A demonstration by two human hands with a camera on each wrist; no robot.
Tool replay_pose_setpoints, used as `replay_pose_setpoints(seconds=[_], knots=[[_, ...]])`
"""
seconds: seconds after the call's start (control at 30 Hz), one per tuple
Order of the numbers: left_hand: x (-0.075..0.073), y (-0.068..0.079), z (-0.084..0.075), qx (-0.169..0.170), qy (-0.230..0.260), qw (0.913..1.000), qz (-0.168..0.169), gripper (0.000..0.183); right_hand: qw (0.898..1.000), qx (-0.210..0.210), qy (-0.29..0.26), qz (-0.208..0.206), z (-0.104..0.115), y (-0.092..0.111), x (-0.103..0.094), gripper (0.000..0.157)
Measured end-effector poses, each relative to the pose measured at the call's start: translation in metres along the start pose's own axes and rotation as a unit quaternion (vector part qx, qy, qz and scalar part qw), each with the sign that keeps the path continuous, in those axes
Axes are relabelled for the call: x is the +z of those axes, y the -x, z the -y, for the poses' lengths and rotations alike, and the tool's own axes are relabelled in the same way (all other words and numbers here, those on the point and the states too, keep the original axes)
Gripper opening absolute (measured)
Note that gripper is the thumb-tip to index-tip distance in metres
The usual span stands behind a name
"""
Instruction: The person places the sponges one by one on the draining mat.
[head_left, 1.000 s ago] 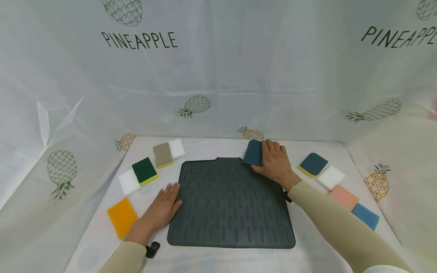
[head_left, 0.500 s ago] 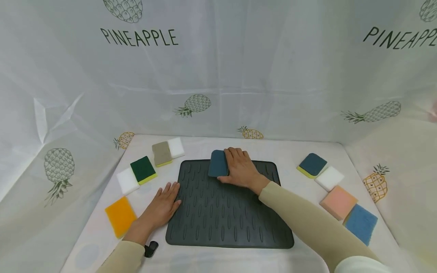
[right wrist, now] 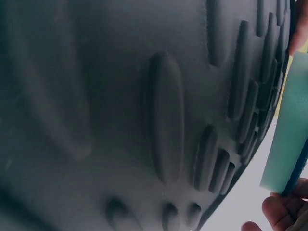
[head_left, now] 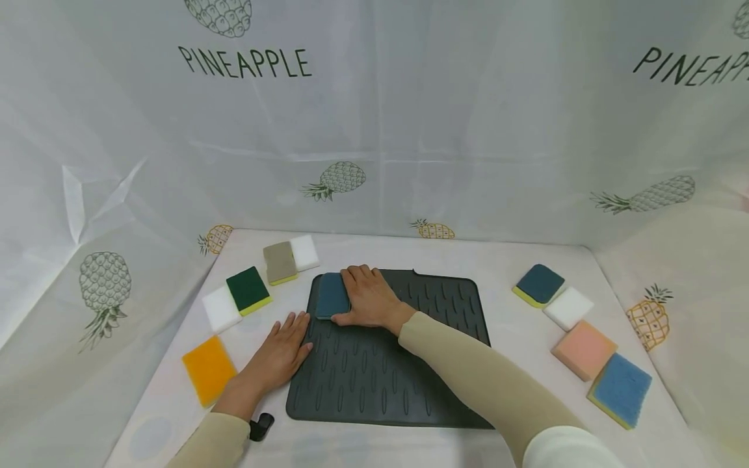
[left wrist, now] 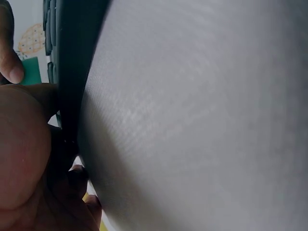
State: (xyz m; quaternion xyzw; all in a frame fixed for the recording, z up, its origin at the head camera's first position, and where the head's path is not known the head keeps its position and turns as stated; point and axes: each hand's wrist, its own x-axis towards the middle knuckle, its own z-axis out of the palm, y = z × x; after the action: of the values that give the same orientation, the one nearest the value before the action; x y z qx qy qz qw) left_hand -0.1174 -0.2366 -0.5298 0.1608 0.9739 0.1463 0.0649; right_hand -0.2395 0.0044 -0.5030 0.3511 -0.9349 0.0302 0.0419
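Note:
In the head view my right hand [head_left: 372, 300] grips a scouring sponge [head_left: 332, 296] with a dark blue top, thumb on its near side. The sponge is over the far left corner of the dark grey ribbed mat [head_left: 374, 364]. From the right wrist the sponge's green body [right wrist: 288, 130] shows, with fingers against its blue layer. My left hand [head_left: 279, 354] rests flat on the mat's left edge, fingers straight and slightly spread. In the left wrist view the left palm [left wrist: 21, 149] lies by the mat's edge [left wrist: 77, 62].
On the left are a white sponge [head_left: 222, 310], dark green sponge [head_left: 248, 289], grey sponge [head_left: 280, 261], another white one [head_left: 304, 253] and an orange one [head_left: 209, 370]. On the right lie a navy sponge [head_left: 539, 283], white pad [head_left: 568, 308], pink sponge [head_left: 584, 350] and blue sponge [head_left: 621, 389].
My right hand has carried the sponge leftward along the mat's far side, from its far edge right of the middle to the far left corner. The left hand has stayed put.

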Motion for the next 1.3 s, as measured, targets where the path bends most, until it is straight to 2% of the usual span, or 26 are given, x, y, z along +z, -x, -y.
replay_pose_setpoints(seconds=[0.43,0.97,1.3], knots=[[-0.003,0.001,-0.0019,-0.004,0.003,1.0,0.005,0.069,0.999,0.002,-0.013,0.033,0.0045,-0.0093,0.0077,0.104],[-0.0034,0.0014,-0.0011,-0.006,0.004,0.9999,0.009,0.07,0.999,0.003,-0.013,0.042,0.0042,-0.0101,0.0088,0.104],[-0.002,0.0018,-0.0007,-0.008,0.007,0.9999,0.009,0.07,0.999,0.007,-0.018,0.049,0.0006,-0.0052,0.0024,0.112]])
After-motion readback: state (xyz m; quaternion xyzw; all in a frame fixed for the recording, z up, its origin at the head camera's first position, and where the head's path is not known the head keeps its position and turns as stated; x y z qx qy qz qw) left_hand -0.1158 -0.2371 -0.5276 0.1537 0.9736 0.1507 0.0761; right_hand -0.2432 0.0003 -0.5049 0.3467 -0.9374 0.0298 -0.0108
